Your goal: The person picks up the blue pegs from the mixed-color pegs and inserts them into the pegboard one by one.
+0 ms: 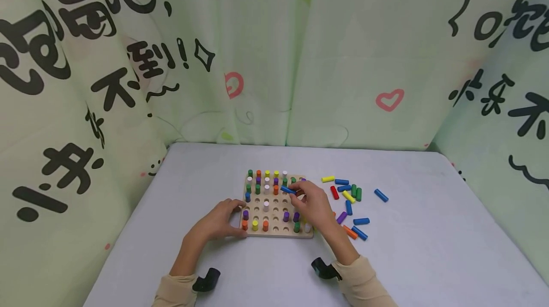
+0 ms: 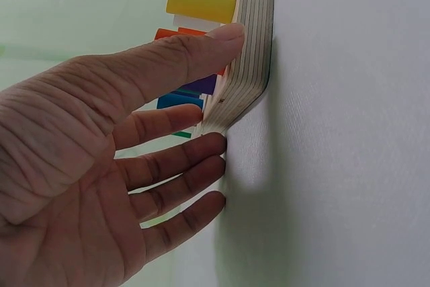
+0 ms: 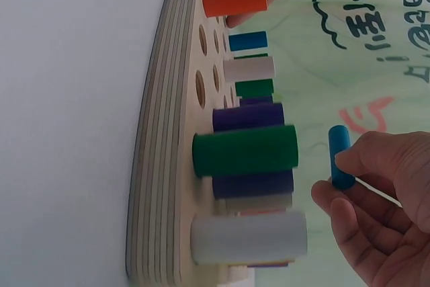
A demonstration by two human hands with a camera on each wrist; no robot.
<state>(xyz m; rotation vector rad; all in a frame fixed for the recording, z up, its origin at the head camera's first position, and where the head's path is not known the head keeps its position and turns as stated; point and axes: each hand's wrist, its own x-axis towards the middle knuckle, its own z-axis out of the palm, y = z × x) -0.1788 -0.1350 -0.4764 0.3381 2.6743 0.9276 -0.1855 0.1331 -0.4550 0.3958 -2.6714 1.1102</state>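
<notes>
A wooden pegboard (image 1: 280, 236) with rows of round holes lies on the table, partly filled with coloured pegs. My right hand (image 1: 311, 202) pinches a blue peg (image 3: 341, 157) between thumb and fingers, held above the right part of the board. My left hand (image 1: 220, 221) rests at the board's left edge; in the left wrist view its thumb lies against the front side near a yellow peg (image 2: 201, 5), the other fingers spread along the edge. A green peg (image 3: 245, 150) and a white peg (image 3: 248, 238) stand near the board's front right corner.
Loose pegs in several colours lie right of the board, among them a red peg (image 1: 334, 192), a purple peg (image 1: 341, 217) and a lone blue peg (image 1: 381, 195) farther right. A printed curtain (image 1: 343, 59) hangs behind the white table (image 1: 429, 230) and along its sides.
</notes>
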